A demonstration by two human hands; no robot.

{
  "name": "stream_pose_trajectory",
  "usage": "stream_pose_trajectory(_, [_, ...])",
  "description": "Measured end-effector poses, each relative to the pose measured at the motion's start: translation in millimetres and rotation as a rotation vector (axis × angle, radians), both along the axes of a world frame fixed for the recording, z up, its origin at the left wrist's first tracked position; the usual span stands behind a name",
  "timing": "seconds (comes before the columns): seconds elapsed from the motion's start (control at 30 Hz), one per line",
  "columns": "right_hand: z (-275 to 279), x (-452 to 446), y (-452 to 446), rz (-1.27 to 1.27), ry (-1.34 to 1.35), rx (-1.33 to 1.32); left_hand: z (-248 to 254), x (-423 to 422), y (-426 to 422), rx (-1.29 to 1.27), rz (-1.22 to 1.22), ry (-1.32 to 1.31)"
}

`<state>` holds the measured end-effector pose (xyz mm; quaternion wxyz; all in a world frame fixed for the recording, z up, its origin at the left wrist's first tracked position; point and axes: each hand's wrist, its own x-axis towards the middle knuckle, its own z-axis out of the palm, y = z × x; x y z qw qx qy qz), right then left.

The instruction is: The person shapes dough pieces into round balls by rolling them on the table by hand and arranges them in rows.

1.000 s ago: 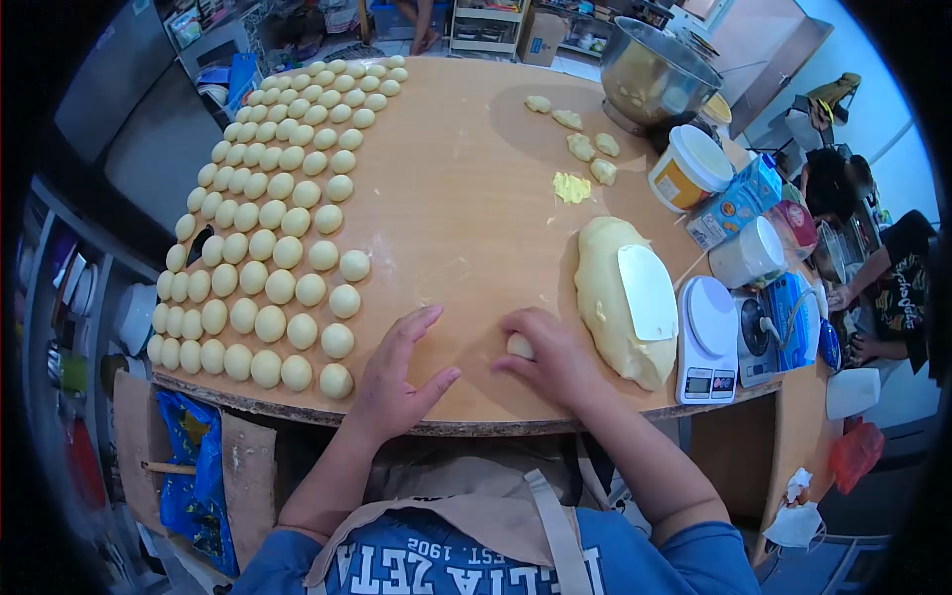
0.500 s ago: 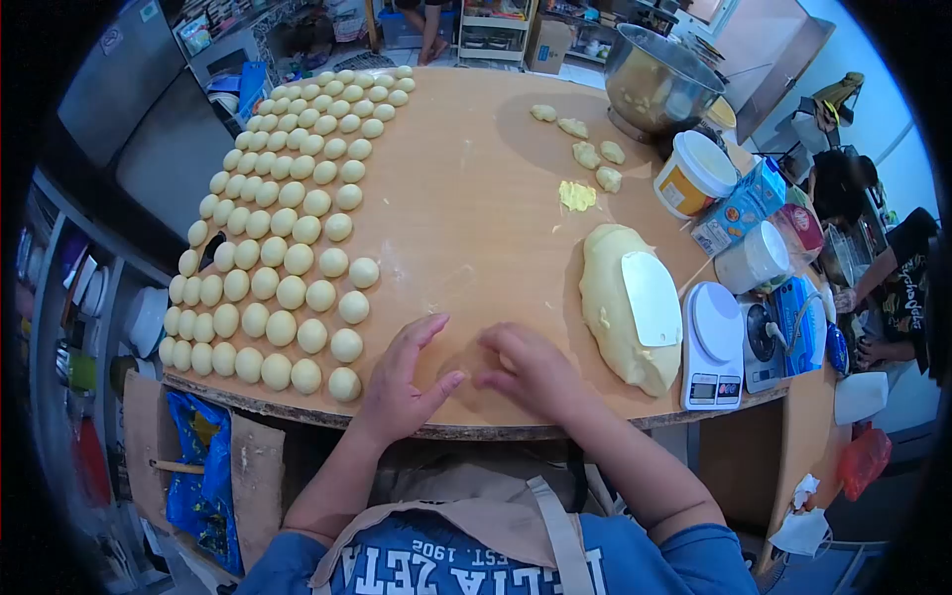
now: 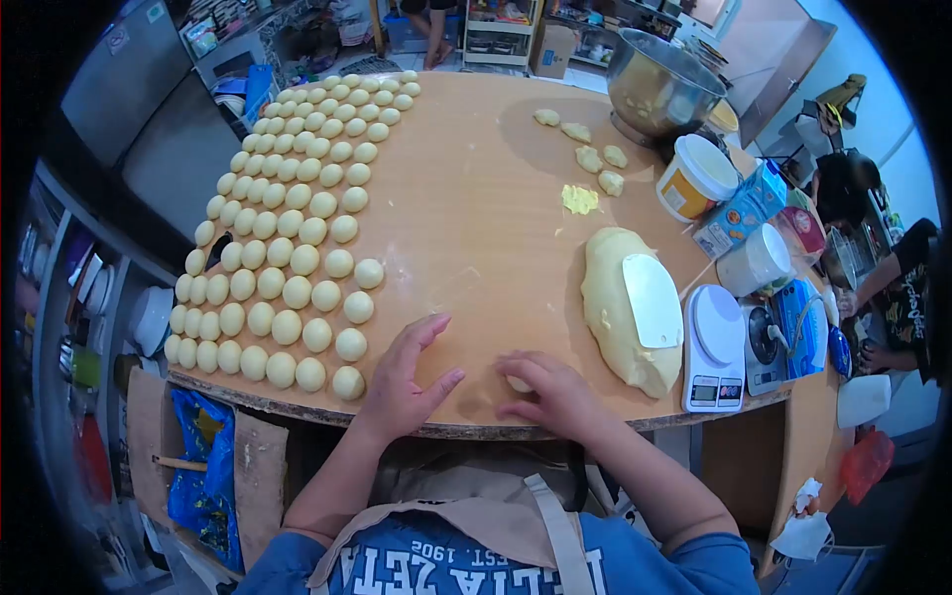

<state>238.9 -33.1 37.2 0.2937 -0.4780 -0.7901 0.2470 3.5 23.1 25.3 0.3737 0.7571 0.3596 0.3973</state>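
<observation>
My left hand (image 3: 405,382) rests its side on the table near the front edge, thumb and fingers apart, with nothing in it. To its right, my right hand (image 3: 547,395) is curled over a small dough ball (image 3: 518,384), mostly hidden under the fingers. Beyond the left hand, rows of smooth, pale dough balls (image 3: 297,292) cover the table's left side. Right of my right hand lies a large dough mass (image 3: 613,297) with a white flat scraper (image 3: 650,302) on top.
A digital scale (image 3: 714,347) stands by the dough mass. Behind it are a white jar (image 3: 754,258), a blue carton (image 3: 744,210), a tub (image 3: 696,178) and a steel mixing bowl (image 3: 664,89). Small dough scraps (image 3: 588,159) and a yellow smear (image 3: 579,199) lie nearby. Another person (image 3: 897,288) works at far right.
My right hand has shifted right, away from the left hand, and a bit of the dough ball now shows under its fingers. The left hand has barely moved.
</observation>
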Motion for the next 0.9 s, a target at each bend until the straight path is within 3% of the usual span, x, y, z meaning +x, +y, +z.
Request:
stream_pose_trajectory(0.2, [3, 1, 19, -0.148, -0.025, -0.101, 6, 6, -2, -0.038, -0.014, -0.013])
stream_pose_trajectory(0.33, [5, -17, 2, -0.103, -0.061, 0.002, 1, 0, -2, -0.071, 0.006, -0.091])
stream_pose_trajectory(0.4, [12, -13, -26, -0.142, -0.152, 0.031, -3, -3, -3, -0.158, -0.025, -0.200])
stream_pose_trajectory(0.5, [37, -7, -46, -0.269, -0.252, -0.155, -2, 5, -10, -0.376, -0.090, -0.496])
stream_pose_trajectory(0.63, [49, 5, -39, -0.336, -0.065, -0.345, 13, 37, -31, -0.680, -0.157, -0.731])
stream_pose_trajectory(0.73, [48, -2, -44, -0.228, 0.165, 0.070, 23, 55, -53, -1.089, -0.132, -0.865])
stream_pose_trajectory(0.83, [52, -11, -38, -0.057, 0.252, 0.255, 34, 50, -48, -1.528, -0.659, -1.183])
stream_pose_trajectory(0.9, [57, -11, -38, -0.063, 0.188, 0.389, 37, 48, -47, -1.496, -0.735, -1.311])
